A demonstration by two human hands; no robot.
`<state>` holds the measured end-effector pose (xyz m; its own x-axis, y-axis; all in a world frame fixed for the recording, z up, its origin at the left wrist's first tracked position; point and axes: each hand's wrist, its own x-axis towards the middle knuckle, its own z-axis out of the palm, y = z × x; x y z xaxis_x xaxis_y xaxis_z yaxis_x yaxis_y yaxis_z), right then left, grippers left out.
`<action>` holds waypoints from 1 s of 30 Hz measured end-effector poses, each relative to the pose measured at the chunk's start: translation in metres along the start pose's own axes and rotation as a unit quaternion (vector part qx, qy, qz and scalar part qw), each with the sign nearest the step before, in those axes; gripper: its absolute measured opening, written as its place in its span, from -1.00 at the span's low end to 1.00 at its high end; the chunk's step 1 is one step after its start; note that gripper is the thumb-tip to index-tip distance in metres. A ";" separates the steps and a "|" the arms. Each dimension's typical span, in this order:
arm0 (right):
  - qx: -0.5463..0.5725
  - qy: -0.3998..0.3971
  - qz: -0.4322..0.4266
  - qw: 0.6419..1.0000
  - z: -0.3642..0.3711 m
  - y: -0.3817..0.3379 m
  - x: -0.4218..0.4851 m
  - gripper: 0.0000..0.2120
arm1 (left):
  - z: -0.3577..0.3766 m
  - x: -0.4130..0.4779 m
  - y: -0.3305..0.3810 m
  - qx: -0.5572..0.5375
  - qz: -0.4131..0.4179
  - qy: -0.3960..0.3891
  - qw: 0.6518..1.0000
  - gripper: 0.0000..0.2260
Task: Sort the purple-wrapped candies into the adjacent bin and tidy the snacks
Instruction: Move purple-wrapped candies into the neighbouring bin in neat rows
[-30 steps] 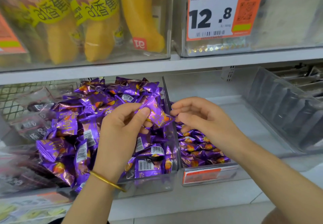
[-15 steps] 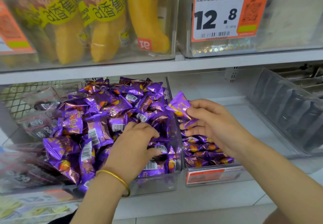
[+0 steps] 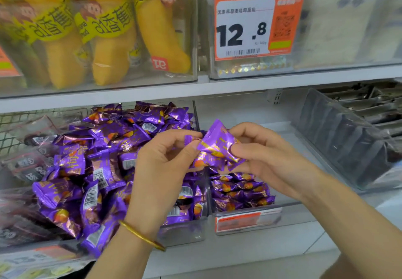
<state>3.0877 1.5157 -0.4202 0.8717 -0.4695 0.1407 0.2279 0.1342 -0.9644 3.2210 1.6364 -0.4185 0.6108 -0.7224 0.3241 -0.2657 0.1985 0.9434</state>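
Observation:
A clear bin (image 3: 185,233) on the lower shelf is heaped with several purple-wrapped candies (image 3: 104,163). To its right, the adjacent clear bin (image 3: 289,211) holds a low layer of the same candies (image 3: 239,189) at its front. Above the divider between the bins, my right hand (image 3: 267,159) grips a purple candy (image 3: 217,146) and more purple wrappers below it. My left hand (image 3: 165,165), with a gold bangle on the wrist, pinches a purple wrapper edge right beside that candy.
The upper shelf carries yellow banana-shaped snack packs (image 3: 108,39) in a clear box and an orange price tag (image 3: 258,26) reading 12.8. Dark packets (image 3: 348,144) fill a clear bin at the right. Clear bags with dark snacks (image 3: 28,163) lie at the left.
My left hand has risen out of the heaped bin and now meets my right hand at the divider. My right hand still holds a purple candy, slightly lower and nearer the left hand.

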 end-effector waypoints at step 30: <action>-0.289 -0.036 0.253 0.923 -0.166 0.028 -0.020 -0.78 | 0.096 0.010 -0.064 0.473 -0.081 -0.331 0.812 -0.64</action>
<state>3.0046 1.3839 -0.4872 0.8347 -0.4122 -0.3653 -0.4668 -0.1773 -0.8664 3.1728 1.5526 -0.4827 0.2424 -0.9485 -0.2038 -0.8679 -0.3058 0.3914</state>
